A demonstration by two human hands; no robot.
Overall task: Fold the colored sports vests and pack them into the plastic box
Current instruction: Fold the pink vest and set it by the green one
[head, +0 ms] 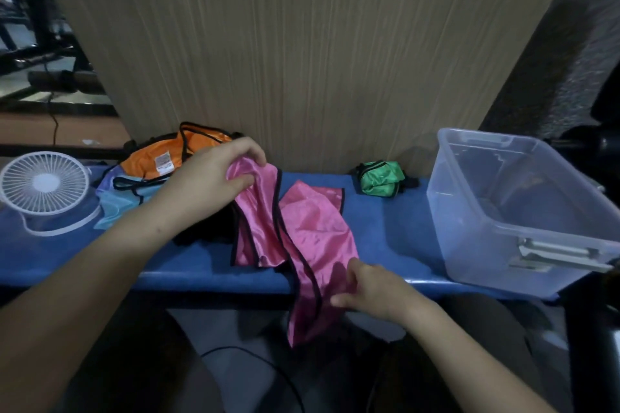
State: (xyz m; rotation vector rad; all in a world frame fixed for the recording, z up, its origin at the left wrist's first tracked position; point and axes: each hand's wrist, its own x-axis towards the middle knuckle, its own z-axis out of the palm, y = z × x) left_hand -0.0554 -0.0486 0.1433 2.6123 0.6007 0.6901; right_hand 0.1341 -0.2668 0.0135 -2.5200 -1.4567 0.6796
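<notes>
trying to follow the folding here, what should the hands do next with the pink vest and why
Probably draw the pink vest fully onto the blue table and spread it flat. The left hand pinches its far end and the right hand grips the near end, which hangs twisted over the table edge. The plastic box holds no vest yet.

Both forearms are bare up to the picture's edge, with no sleeve showing on either. The left hand point(214, 174) and the right hand point(372, 292) carry no glove, ring, watch or band.
</notes>
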